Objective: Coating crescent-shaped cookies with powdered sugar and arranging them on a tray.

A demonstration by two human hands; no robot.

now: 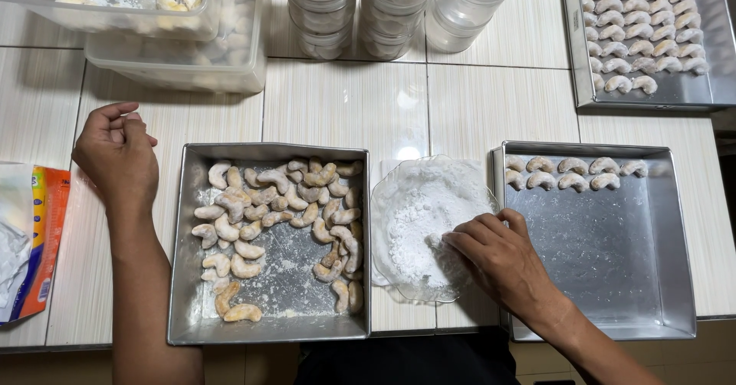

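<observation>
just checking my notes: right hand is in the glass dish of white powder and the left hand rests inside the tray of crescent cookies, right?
Not quite. The head view shows the left hand on the tiles, outside the tray of crescent cookies. The right hand is in the glass dish of white powder.

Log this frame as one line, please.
right hand: fingers in powdered sugar, glass plate | left hand: resting on floor, loosely curled | left tray: crescent cookies

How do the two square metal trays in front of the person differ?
The left square metal tray holds a loose pile of crescent cookies; the right square metal tray holds only two neat rows of sugar-coated cookies along its far edge. The left one looks slightly smaller. Both are sugar-dusted.
</observation>
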